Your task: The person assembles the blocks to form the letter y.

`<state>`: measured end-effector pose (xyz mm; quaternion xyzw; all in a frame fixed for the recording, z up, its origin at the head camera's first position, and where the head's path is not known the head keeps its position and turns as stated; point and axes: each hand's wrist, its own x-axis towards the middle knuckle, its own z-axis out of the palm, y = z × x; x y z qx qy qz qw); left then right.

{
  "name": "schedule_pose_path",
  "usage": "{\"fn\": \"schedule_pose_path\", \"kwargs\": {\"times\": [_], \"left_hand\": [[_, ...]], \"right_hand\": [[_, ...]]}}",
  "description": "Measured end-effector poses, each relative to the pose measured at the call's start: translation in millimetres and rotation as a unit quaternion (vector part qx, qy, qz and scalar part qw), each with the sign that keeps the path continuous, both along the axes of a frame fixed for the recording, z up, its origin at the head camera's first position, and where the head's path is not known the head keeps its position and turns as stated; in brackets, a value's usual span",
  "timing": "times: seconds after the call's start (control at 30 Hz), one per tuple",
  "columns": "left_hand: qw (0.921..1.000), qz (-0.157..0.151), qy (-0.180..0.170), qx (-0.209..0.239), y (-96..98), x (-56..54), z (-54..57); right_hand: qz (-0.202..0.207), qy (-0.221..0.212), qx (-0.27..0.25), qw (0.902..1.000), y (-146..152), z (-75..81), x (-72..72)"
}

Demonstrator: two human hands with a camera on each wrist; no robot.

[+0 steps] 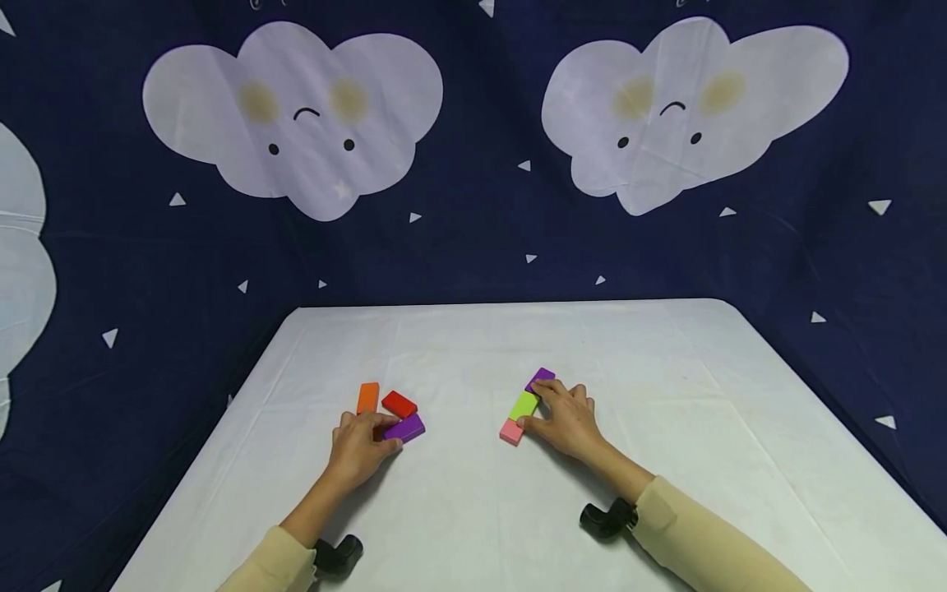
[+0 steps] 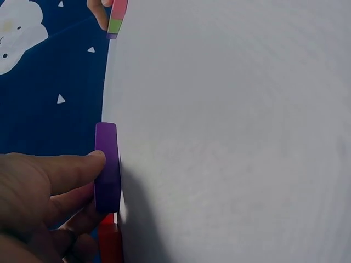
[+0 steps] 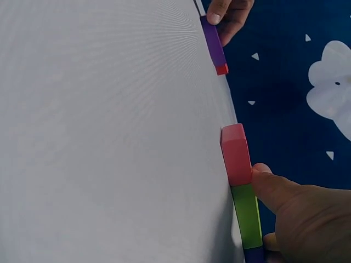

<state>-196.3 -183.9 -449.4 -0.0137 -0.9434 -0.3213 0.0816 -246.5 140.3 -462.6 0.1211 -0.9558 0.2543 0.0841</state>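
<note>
My left hand (image 1: pixel 358 448) pinches a purple block (image 2: pixel 107 189) between thumb and fingers at the left part of the white table. Just beyond it lies a red block (image 1: pixel 399 403), with an orange block (image 1: pixel 367 396) close to the fingers. Toward the middle, a slanted row joins a pink block (image 3: pixel 236 156), a green block (image 1: pixel 524 405) and a second purple block (image 1: pixel 543 376) end to end. My right hand (image 1: pixel 570 419) holds this row from its right side. Its thumb touches near the pink-green joint, and a fingertip reaches the purple block.
A white cloth-covered table (image 1: pixel 459 510) spreads under both hands. Behind it hangs a dark blue cloth (image 1: pixel 473 247) printed with white clouds and triangles. Black wrist-worn devices (image 1: pixel 608 520) sit by both sleeves, just above the tabletop.
</note>
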Motion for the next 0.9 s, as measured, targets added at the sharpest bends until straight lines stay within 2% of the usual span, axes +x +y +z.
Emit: {"fn": "schedule_pose_path", "kwargs": {"times": [0.17,0.37,0.57,0.7,0.9], "left_hand": [[1.0,-0.004,0.0,0.003,-0.3,-0.5,1.3],[0.9992,-0.008,-0.014,0.036,1.9,-3.0,8.6],[0.9973,-0.029,-0.012,0.067,9.2,-7.9,16.9],[0.9967,-0.053,-0.002,0.062,16.9,-12.6,19.4],[0.9961,-0.066,0.006,0.059,29.9,-19.2,20.5]], "right_hand": [[0.0,-0.002,0.0,1.0,0.3,0.0,0.0],[0.002,0.001,0.001,1.0,0.9,-0.2,-0.7],[0.0,-0.002,0.001,1.0,1.6,-0.7,-0.4],[-0.001,-0.006,-0.001,1.0,1.6,-1.2,-0.7],[-0.005,-0.011,-0.002,0.9999,1.5,-1.6,-1.0]]}}
